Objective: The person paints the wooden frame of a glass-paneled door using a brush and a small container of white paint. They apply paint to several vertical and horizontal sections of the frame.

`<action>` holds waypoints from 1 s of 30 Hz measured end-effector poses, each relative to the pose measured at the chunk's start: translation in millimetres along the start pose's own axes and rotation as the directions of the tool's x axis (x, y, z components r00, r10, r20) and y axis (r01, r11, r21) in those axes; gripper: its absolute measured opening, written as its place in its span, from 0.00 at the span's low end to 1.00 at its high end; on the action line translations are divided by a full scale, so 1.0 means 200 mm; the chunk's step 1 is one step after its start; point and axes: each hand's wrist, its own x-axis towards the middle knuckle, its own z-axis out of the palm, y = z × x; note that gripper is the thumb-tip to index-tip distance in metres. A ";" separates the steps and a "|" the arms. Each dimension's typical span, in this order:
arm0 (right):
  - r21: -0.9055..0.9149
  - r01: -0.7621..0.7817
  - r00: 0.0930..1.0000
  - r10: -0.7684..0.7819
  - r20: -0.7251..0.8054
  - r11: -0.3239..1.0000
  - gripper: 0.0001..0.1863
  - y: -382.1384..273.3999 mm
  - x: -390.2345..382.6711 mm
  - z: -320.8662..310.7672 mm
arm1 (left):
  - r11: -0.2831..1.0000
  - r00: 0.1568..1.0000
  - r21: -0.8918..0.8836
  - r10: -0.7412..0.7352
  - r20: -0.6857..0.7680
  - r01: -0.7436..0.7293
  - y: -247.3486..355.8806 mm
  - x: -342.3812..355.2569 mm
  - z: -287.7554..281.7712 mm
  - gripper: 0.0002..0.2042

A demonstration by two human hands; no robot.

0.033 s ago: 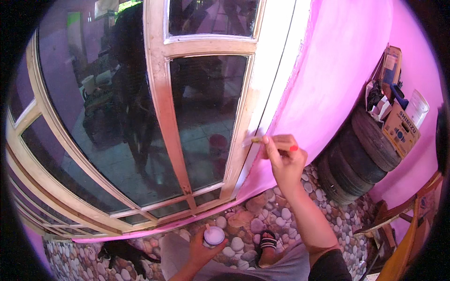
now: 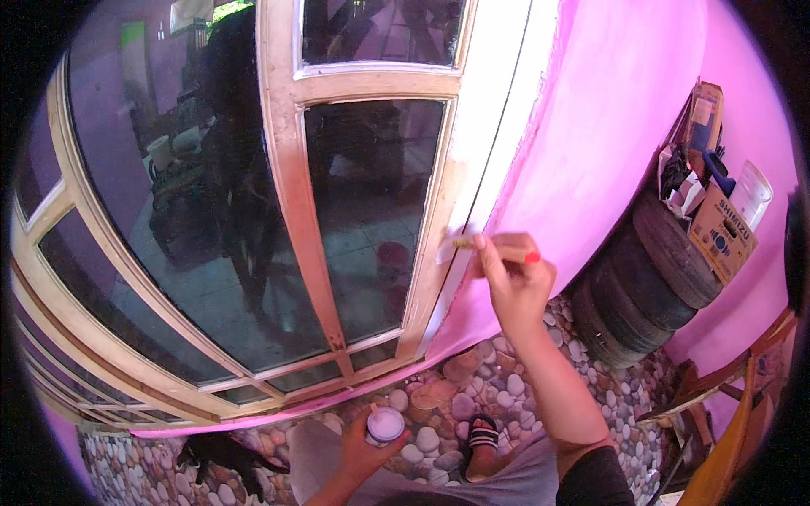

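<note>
My right hand (image 2: 516, 274) pinches a small paintbrush (image 2: 462, 243) whose greenish-yellow part points left at the door frame's right edge. Its bristle end is hard to make out against the pale surface. White paint covers the upper part of the door frame (image 2: 488, 110), while bare wood shows lower down beside the glass. Low in front of my lap, my left hand (image 2: 367, 451) is wrapped round a small round tub (image 2: 386, 424) of white paint. A short stick-like piece (image 2: 375, 411) rests at the tub's rim; it could also be my thumb.
A pink wall (image 2: 607, 110) adjoins the frame. Stacked tyres (image 2: 641, 278) stand at the right, with a cardboard box (image 2: 723, 232) on top. A black cat (image 2: 224, 460) lies on the pebble-patterned floor (image 2: 515, 396) at lower left. Wooden furniture (image 2: 726, 430) stands at lower right.
My right hand and the brush have shifted slightly upward along the frame edge. The left hand and the tub stay in place.
</note>
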 end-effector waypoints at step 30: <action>-0.099 0.282 0.949 -0.292 -0.116 0.954 0.10 -0.34 0.25 -0.04 | 0.999 0.998 0.002 -0.049 -0.041 0.050 0.10 0.01 -0.01 0.33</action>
